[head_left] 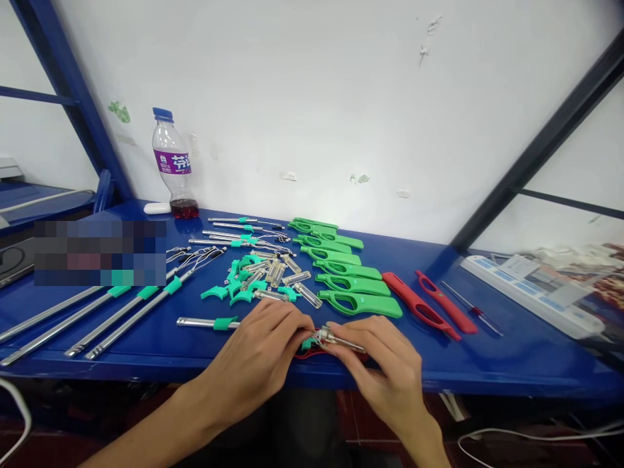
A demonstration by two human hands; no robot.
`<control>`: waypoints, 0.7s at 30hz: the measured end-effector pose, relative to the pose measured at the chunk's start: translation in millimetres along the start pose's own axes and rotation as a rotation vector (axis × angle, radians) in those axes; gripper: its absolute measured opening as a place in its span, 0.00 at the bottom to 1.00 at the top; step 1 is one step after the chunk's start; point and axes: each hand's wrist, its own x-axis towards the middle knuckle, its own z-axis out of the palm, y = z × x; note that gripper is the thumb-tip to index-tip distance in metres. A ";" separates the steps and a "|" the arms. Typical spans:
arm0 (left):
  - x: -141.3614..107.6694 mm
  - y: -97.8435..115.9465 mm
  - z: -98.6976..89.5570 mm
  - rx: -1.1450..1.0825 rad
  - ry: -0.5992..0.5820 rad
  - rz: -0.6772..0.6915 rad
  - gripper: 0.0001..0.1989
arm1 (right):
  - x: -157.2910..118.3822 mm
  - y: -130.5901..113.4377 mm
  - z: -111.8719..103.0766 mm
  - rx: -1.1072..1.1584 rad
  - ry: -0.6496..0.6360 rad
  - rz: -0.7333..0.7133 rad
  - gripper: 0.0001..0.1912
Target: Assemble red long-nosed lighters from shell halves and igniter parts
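My right hand (387, 361) pinches a clear lighter fuel tank (348, 342) with a metal valve end, close to the table's front edge. Beside that valve, the fingertips of my left hand (270, 344) are closed, but what they grip is hidden; thin pale wires show there. Below the fingers lie a teal trigger (307, 343) and a red lighter casing (305, 355), mostly covered by my hands. From under my left hand a metal lighter tube (199, 322) with a teal collar sticks out leftward.
Behind my hands are loose clear tanks (275, 273) and teal triggers (214, 292). Several green casings (358, 304) line up right of them, then red casings (414, 302), a screwdriver (480, 313) and a power strip (531, 296). Wired tubes (136, 315) lie left, a bottle (173, 169) behind.
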 end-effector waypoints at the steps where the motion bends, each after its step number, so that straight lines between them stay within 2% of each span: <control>1: -0.2 0.1 0.3 0.006 -0.002 0.004 0.09 | 0.0 -0.2 0.0 -0.005 0.002 -0.003 0.09; 8: -2.0 -1.2 1.2 0.026 -0.005 0.030 0.09 | -1.2 0.7 -0.2 -0.001 -0.024 0.002 0.09; 21: -3.7 -2.4 4.8 0.074 -0.028 0.089 0.09 | 1.3 0.6 -0.3 -0.023 -0.080 0.008 0.03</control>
